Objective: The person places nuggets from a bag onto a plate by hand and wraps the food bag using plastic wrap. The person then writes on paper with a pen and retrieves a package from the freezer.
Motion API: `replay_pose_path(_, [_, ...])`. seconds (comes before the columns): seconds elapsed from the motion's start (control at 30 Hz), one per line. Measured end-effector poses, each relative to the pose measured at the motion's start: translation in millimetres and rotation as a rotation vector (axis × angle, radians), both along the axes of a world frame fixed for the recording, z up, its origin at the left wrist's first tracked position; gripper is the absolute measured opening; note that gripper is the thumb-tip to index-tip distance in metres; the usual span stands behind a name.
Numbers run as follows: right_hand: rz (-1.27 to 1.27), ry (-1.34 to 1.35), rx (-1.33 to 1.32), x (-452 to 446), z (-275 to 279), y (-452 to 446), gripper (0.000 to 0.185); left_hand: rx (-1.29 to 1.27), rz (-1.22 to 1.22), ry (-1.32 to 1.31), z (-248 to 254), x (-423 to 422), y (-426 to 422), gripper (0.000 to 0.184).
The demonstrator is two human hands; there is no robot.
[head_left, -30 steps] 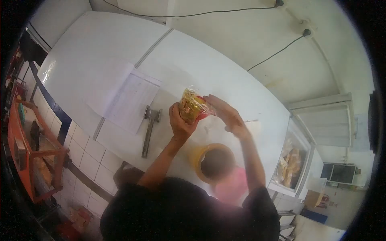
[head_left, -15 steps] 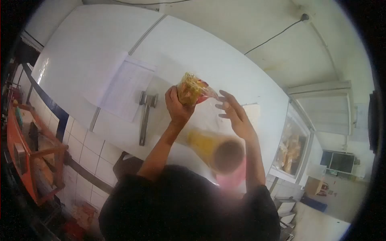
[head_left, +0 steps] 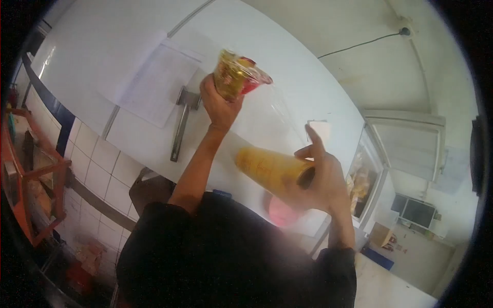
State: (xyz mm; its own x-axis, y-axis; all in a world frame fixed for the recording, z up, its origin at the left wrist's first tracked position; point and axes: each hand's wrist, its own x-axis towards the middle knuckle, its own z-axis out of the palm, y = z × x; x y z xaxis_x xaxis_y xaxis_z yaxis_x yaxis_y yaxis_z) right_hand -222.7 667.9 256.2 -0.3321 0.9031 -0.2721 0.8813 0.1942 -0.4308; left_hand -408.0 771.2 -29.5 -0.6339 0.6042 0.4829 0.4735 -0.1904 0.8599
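Observation:
My left hand (head_left: 222,105) is closed around a small gold-and-red package (head_left: 233,77) wrapped in clear plastic, held above the white table. Faint clear film (head_left: 285,110) stretches from the package down toward the right. Below it lies a large yellow roll of cling film (head_left: 269,167), its hollow end facing my right hand (head_left: 326,179). That hand is at the end of the roll, partly smeared by motion, with the index finger stretched out and the fingers apart. Whether it touches the roll or the film I cannot tell.
A metal meat mallet (head_left: 181,126) and paper sheets (head_left: 159,82) lie on the white table (head_left: 257,23) to the left. A pink round item (head_left: 282,210) is near the front edge. A small white card (head_left: 321,131) lies to the right. An orange-framed rack (head_left: 31,174) stands far left.
My right hand has moved away from the package, down and right to the roll's end. My left hand still holds the package, now higher in view. The camera view has shifted.

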Motion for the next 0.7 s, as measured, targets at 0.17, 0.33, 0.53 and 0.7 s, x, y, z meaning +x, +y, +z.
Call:
replay_pose_path(0.17, [-0.03,0.071,0.004,-6,-5,-2,0.091,0.102,0.031,-0.01,4,-20,-13,0.087])
replay_pose_path(0.33, [-0.021,0.095,-0.026,-8,-5,8,0.054,0.093,-0.008,-0.128,3,-26,-20,0.086])
replay_pose_path(0.53, [-0.072,0.106,-0.01,-7,-17,1,0.023,0.052,0.015,-0.065,15,-26,-17,0.087])
replay_pose_path(0.7, [-0.109,0.265,0.015,6,-35,1,0.022,0.052,-0.039,-0.17,7,-24,-7,0.087])
